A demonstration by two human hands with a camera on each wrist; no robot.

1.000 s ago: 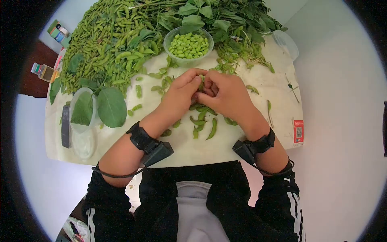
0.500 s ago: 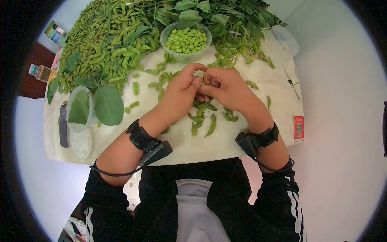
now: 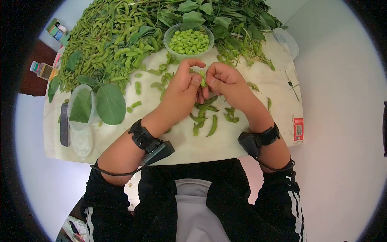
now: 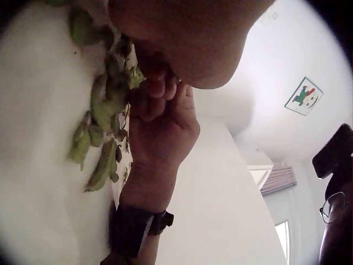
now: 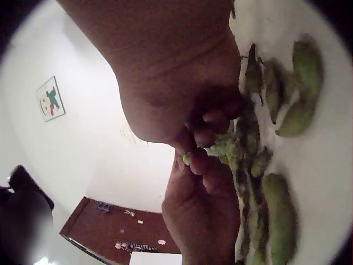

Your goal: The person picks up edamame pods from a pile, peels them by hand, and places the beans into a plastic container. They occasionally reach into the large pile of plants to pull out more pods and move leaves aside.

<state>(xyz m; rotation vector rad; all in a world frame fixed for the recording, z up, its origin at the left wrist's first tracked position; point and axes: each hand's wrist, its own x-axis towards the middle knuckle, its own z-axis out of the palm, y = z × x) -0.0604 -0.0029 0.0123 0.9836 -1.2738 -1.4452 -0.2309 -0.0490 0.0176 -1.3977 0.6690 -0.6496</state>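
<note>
In the head view a green pod (image 3: 202, 79) is pinched between the thumb and fingers of the left hand (image 3: 182, 89), whose index finger is raised. Beside it the right hand (image 3: 230, 85) has its fingers curled, thumb against index finger, at the pod's right side; whether it grips the pod is hard to see. Several loose pods (image 3: 212, 126) lie on the table below the hands. Behind them stands a clear bowl of shelled green beans (image 3: 188, 42). In the right wrist view a bit of green (image 5: 186, 159) shows between the fingertips.
A large heap of pods (image 3: 109, 44) covers the back left, with leafy stems (image 3: 242, 16) at the back right. A tilted tub (image 3: 93, 105), a leaf (image 3: 111, 104) and a dark phone-like object (image 3: 64, 125) lie left. An empty clear container (image 3: 286, 42) is at right.
The hands have drawn slightly apart, and the pod between them shows more clearly. The left index finger has lifted away from the right hand.
</note>
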